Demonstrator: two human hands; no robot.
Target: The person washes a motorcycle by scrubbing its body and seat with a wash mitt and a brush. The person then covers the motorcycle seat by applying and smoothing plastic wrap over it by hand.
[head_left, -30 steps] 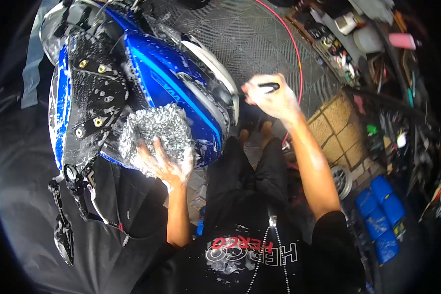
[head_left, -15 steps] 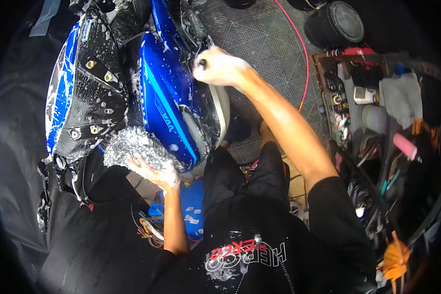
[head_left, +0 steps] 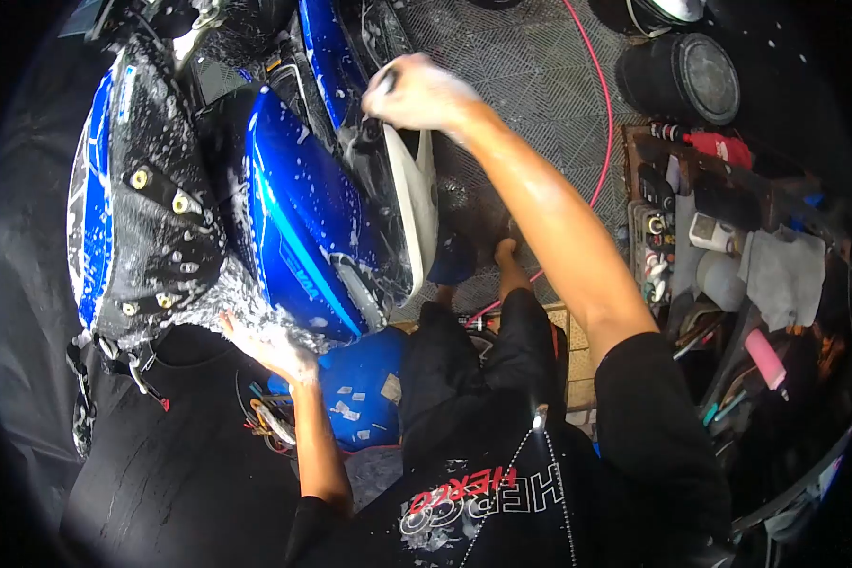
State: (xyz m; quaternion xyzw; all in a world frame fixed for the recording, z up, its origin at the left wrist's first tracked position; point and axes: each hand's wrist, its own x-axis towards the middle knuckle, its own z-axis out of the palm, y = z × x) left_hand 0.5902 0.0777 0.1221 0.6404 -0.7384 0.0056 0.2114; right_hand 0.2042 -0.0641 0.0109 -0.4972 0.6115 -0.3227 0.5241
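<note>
Foam covers my left hand [head_left: 276,352], which presses on a shaggy grey-white wash cloth [head_left: 239,295]. The cloth is wedged between a blue body panel [head_left: 298,222] and the black textured inner side of another panel [head_left: 161,251], at their lower ends. My right hand [head_left: 418,92], wet and slightly blurred, is a fist around a dark handle [head_left: 388,83]. The handle's rounded end shows at the fist; its other end is hidden. That fist is above the white trim piece [head_left: 409,204] and near the narrow blue panel [head_left: 329,66].
Cables and levers [head_left: 137,374] hang below the left panel. A blue container [head_left: 360,402] stands below the panels. A red hose [head_left: 604,114] crosses the ridged floor mat [head_left: 530,114]. At right are a black bucket [head_left: 710,80], a grey cloth [head_left: 784,279] and a pink roll [head_left: 765,360].
My left hand has pushed the wash cloth further in between the panels. The right fist has shifted up and slightly left with the handle. The whole view has also shifted a little.
</note>
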